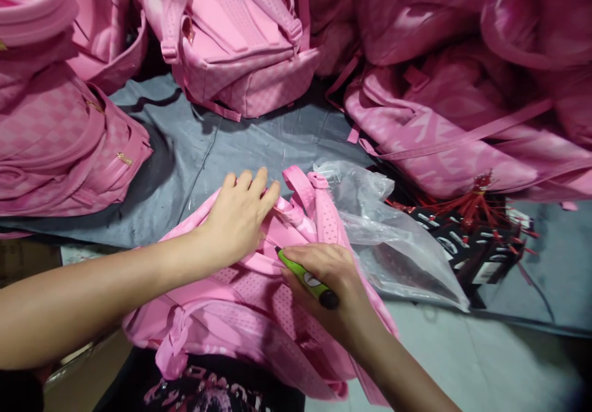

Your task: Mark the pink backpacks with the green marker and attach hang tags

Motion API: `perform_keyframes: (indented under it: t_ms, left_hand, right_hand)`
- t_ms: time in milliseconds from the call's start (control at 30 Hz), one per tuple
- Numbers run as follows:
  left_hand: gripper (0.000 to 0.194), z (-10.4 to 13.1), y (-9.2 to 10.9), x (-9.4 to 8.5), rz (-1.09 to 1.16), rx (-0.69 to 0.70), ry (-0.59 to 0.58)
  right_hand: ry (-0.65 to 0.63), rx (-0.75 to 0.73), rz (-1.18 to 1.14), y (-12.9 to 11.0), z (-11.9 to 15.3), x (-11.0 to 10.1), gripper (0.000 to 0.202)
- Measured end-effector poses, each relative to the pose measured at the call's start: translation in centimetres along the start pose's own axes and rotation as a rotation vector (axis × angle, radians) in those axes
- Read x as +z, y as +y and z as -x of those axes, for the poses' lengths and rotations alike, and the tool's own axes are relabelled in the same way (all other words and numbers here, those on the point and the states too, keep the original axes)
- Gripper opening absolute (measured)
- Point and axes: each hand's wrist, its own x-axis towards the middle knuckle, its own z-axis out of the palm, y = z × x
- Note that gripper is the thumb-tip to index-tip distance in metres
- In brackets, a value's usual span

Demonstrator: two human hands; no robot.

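A pink backpack (296, 298) lies at the near table edge and reaches down over my lap, its mesh back panel and shoulder straps facing up. My left hand (243, 214) grips its upper edge, with the fingers bent over the fabric. In my right hand (324, 270) is a green pen-like tool (303, 276) with a black tip and a black rounded end. That tip points at the backpack close to my left hand; whether it touches the fabric I cannot tell. A clear plastic bag (393, 245) lies just right of the backpack.
A pink checkered backpack (60, 134) stands at the left, and another pink backpack (259, 79) lies at the back. More pink backpacks (444, 128) are heaped at the right. Black tags with red strings (481, 239) lie beside the plastic bag. Grey sheeting (157, 113) covers the table.
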Motion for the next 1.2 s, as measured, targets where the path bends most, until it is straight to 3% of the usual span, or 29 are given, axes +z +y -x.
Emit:
perform_keyframes:
  t_ms: [133,333,633,867,1067,1200]
  left_hand:
    - [0.071,-0.1,0.0,-0.3,-0.010,-0.016,-0.038]
    - [0.066,-0.2,-0.1,-0.4,-0.007,-0.022,-0.068]
    - [0.061,-0.2,-0.2,-0.2,-0.002,-0.009,-0.057]
    - [0.062,-0.1,-0.2,0.1,0.024,-0.016,-0.037]
    - [0.076,-0.3,-0.1,0.3,0.028,-0.037,-0.006]
    - [0.079,-0.2,0.0,-0.1,0.010,-0.049,-0.032]
  right_hand:
    - [-0.107,-0.071,0.057,-0.2,-0.5,0.1,0.011]
    - [0.024,-0.091,0.167,-1.0,-0.9,1.2,0.006]
    - [0.162,-0.030,0.143,-1.3,-0.1,2.5,0.006]
    - [0.169,0.005,0.168,-1.9,-0.4,2.9,0.015]
    - [0.334,-0.228,0.307,-0.3,-0.6,3.8,0.010]
    - [0.348,-0.306,0.317,-0.2,-0.5,3.6,0.013]
